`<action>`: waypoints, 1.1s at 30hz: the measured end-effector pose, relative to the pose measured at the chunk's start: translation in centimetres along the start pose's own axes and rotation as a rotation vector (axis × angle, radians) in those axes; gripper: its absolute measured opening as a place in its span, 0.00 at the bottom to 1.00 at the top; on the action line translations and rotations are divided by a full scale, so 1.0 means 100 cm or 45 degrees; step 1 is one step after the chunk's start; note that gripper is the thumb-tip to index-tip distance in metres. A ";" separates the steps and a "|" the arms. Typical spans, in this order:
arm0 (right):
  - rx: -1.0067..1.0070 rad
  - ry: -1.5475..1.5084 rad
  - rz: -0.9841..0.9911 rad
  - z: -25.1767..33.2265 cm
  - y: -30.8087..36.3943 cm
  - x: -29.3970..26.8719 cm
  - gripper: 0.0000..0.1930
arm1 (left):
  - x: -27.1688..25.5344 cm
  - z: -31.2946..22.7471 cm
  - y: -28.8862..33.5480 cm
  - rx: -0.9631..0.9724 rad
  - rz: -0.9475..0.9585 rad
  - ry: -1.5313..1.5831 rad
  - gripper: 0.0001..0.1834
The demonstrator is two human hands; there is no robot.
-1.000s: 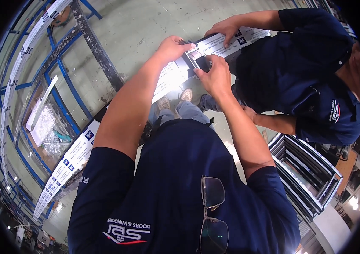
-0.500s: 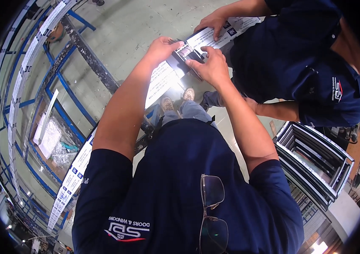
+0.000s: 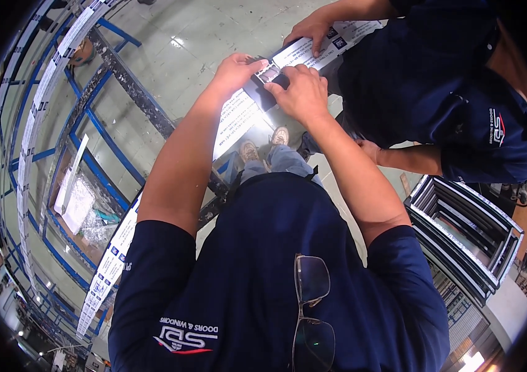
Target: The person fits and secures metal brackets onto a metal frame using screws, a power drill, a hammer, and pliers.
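Note:
A dark metal window-frame profile (image 3: 258, 92) lies ahead of me, with its hollow, ribbed light-coloured section (image 3: 269, 74) facing up between my hands. My left hand (image 3: 236, 72) grips its left side, thumb along the edge of the opening. On the other side my right hand (image 3: 302, 92) curls over the profile, thumb and fingers closed at the opening's right edge. Whether a small part sits under the right fingers is hidden. White printed protective film covers the frame length (image 3: 237, 124) running toward me and another length (image 3: 331, 46) to the right.
A co-worker (image 3: 424, 93) stands at the right, one hand (image 3: 311, 31) on the film-covered length. Blue metal racks (image 3: 111, 146) fill the left, with long film-wrapped profiles and plastic wrap (image 3: 83, 204). Stacked dark frames (image 3: 461, 235) stand at lower right. Glasses (image 3: 313, 297) hang on my shirt.
My right hand has shifted slightly left and farther over the profile, its fingers more curled. The dark edge seen below its thumb earlier is now hidden. My left hand stays in place.

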State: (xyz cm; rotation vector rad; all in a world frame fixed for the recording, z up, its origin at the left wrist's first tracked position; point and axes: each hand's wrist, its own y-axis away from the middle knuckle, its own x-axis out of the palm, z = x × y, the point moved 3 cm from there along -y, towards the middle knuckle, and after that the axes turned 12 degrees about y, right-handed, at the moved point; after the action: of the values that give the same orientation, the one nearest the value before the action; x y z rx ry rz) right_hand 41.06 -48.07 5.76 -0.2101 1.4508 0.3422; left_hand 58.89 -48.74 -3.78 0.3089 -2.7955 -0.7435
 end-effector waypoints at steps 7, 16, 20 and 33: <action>-0.057 0.108 0.074 0.001 0.001 0.000 0.30 | -0.005 0.005 -0.005 0.060 0.013 -0.021 0.35; 0.022 -0.178 0.113 -0.059 0.023 -0.015 0.36 | -0.008 0.008 -0.011 0.021 0.033 -0.053 0.39; -0.055 0.069 0.025 -0.024 0.034 -0.018 0.34 | -0.008 0.005 -0.007 0.024 0.010 -0.022 0.39; 0.059 -0.088 0.122 -0.012 0.027 -0.011 0.25 | -0.004 0.008 -0.011 0.029 0.013 -0.033 0.38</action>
State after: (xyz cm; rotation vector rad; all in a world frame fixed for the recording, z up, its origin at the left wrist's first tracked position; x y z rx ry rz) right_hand 38.86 -46.09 6.88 -0.0905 1.4020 0.3899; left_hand 59.20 -49.16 -5.09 0.2903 -2.8297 -0.7193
